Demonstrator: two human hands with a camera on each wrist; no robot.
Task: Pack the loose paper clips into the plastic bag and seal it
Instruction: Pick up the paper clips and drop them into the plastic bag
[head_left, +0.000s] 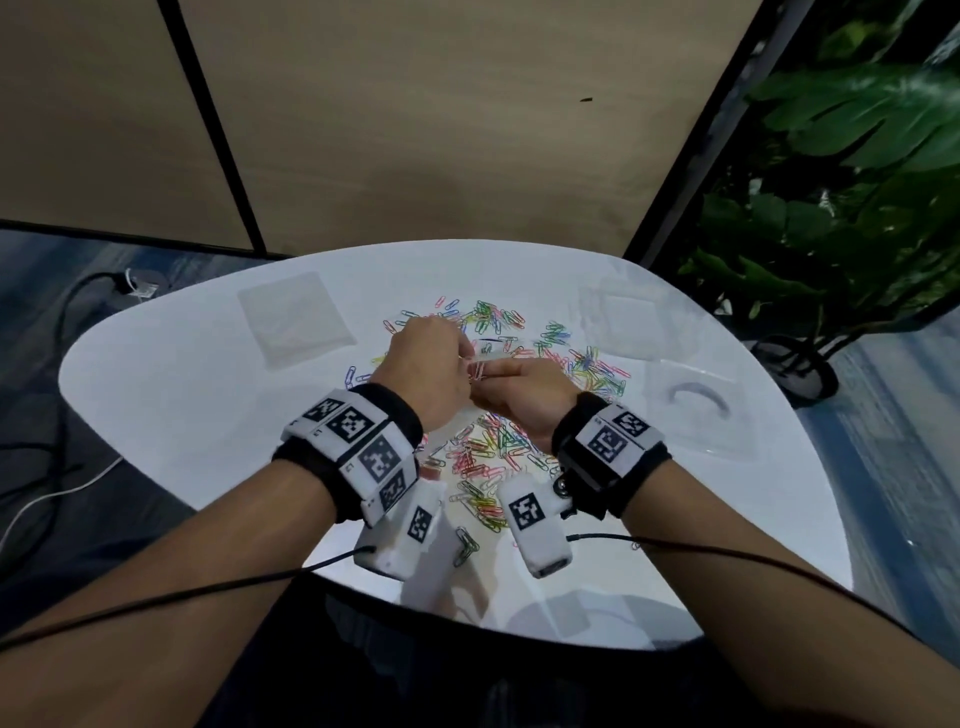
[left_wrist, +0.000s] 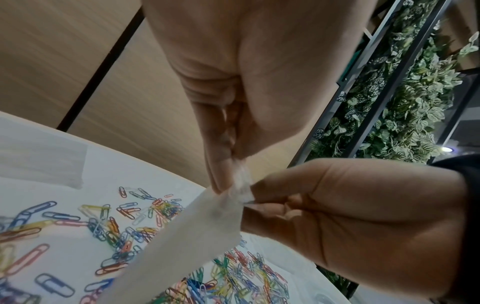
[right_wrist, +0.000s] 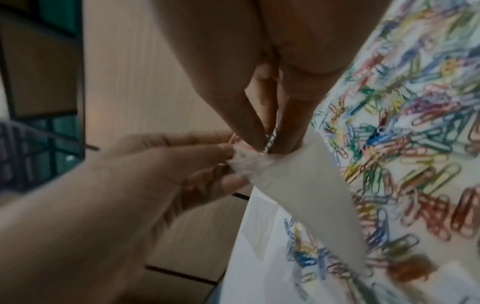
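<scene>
While both hands meet above the middle of the table, the left hand (head_left: 426, 364) and the right hand (head_left: 524, 395) each pinch the top edge of a small plastic bag (left_wrist: 197, 236) between thumb and fingertips, so its mouth is bunched between them. From the wrist views the bag hangs down from that pinch, slack and pale, above the scattered clips. A pink paper clip (head_left: 477, 371) seems to sit at the fingertips where the hands touch, though the view is too small to be sure who holds it.

Below and around the hands, loose paper clips (head_left: 488, 457) in many colours lie spread over the white table (head_left: 182, 415), in one patch toward the far edge and a thicker one toward the near edge, under the wrists. Near the far left edge lies a flat stack of clear bags (head_left: 293, 325). Toward the right edge sit more clear plastic sheets (head_left: 696, 405), one with a dark curved mark under it.

Beyond the table stands a tan panelled wall (head_left: 415, 130) with black seams. Leafy green plants (head_left: 841, 182) fill the right side, and cables (head_left: 67, 322) trail over the dark floor at the left.
</scene>
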